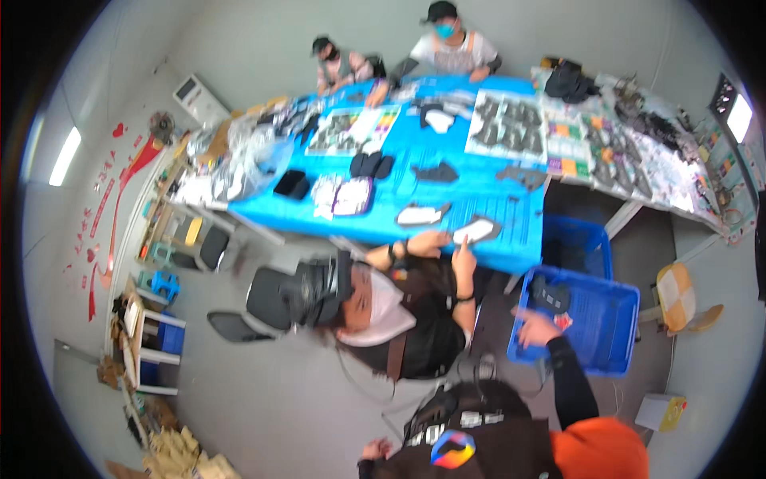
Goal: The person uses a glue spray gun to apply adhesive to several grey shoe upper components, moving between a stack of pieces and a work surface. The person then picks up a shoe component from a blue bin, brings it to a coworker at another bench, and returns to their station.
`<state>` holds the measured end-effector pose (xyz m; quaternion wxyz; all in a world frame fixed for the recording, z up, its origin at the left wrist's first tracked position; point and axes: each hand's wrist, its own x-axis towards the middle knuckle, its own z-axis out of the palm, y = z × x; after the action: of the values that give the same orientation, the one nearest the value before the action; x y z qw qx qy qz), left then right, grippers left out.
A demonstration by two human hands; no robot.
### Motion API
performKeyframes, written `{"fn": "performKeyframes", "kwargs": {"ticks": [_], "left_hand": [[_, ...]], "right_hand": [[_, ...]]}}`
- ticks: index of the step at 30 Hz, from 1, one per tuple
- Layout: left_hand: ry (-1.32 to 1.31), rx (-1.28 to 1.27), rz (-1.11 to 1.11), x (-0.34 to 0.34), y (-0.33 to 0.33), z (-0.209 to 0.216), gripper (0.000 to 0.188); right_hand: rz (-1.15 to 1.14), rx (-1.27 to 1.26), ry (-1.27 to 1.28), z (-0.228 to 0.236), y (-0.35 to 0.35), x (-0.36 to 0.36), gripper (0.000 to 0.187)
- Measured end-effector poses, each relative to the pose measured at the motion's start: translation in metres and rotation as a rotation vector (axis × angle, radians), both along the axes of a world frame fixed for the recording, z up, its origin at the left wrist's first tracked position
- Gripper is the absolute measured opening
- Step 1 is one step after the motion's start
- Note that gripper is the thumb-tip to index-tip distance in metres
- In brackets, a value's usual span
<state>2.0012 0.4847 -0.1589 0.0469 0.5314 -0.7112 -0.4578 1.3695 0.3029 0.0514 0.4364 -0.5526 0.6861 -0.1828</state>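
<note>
My right hand (538, 328), at the end of a black sleeve, reaches over the near-left rim of a blue plastic crate (614, 361). Its fingers are apart, with nothing visible in them. Inside the crate lie a dark, folded-looking item (550, 294) and a small red-and-white piece (563, 322), close to that hand. Low in the picture, my left hand (377, 449) hangs beside my dark vest, away from the table. It is small and slightly blurred, but its fingers look loosely spread and it touches nothing visible.
A co-worker in a black cap (279, 295) bends between me and the blue-covered table (471, 188), both hands at a white-and-dark flat piece (476, 231). Two people sit across the table. Another blue crate (594, 239) stands under it; a chair (674, 297) is at right.
</note>
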Motion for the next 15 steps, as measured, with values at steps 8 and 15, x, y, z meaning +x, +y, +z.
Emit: {"fn": "performKeyframes", "kwargs": {"ticks": [8, 15], "left_hand": [[0.496, 0.737, 0.905, -0.005, -0.014, -0.012, 0.045], [0.489, 0.746, 0.989, -0.012, -0.015, 0.005, 0.039]], "right_hand": [[0.193, -0.39, 0.31, 0.037, -0.052, 0.062, 0.054], [0.314, 0.069, 0.629, -0.113, -0.003, -0.014, 0.033]]}}
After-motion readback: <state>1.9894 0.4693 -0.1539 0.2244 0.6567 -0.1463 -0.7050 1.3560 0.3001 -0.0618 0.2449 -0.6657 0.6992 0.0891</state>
